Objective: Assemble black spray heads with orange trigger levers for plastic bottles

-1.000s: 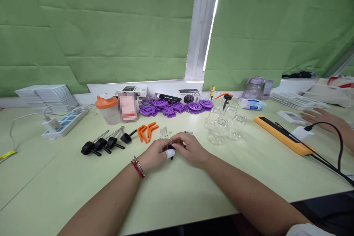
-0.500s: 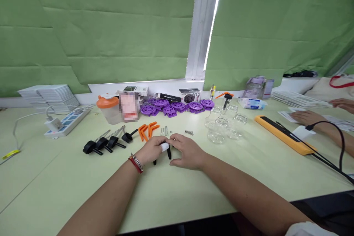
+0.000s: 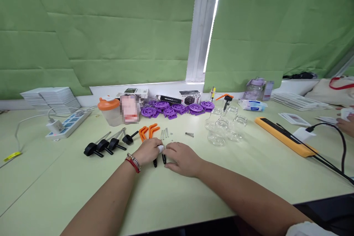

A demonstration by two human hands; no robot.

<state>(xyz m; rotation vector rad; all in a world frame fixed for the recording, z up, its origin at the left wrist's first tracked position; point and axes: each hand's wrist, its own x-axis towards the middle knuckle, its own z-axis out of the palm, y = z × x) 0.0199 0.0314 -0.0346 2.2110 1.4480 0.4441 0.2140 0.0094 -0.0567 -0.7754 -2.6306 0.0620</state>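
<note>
Forearms (image 3: 110,195) reach in from the lower corners, their hands meeting low over the table (image 3: 171,206). The left hand (image 3: 148,151), palm down, curls closed over a black part (image 3: 164,159), its thumb wearing a white wrap (image 3: 160,149) and its wrist a bracelet (image 3: 134,162). Two dark legs of that part poke out toward the person, one below the left fingers, one in the gap between the hands. The right hand (image 3: 184,158) bends in from the other side, half curled, thumb below and fingers above, by the nearer leg; whether it grips cannot be told.

Left of the left hand lie four black clamps (image 3: 114,143) in a slanting row; just beyond it sit two orange angled pieces (image 3: 152,129). Ahead of both hands are several slim screws (image 3: 166,132), too fine to count surely, and one spring (image 3: 189,134). Farther out, purple wheel-like pieces (image 3: 169,112) overlap, about seven, before a box (image 3: 190,97) on which "HOLDER" reads upside down. Right of the right hand stand four clear glass vessels (image 3: 216,138). Well beyond them, another person's hand (image 3: 345,125) enters at the edge.
</note>
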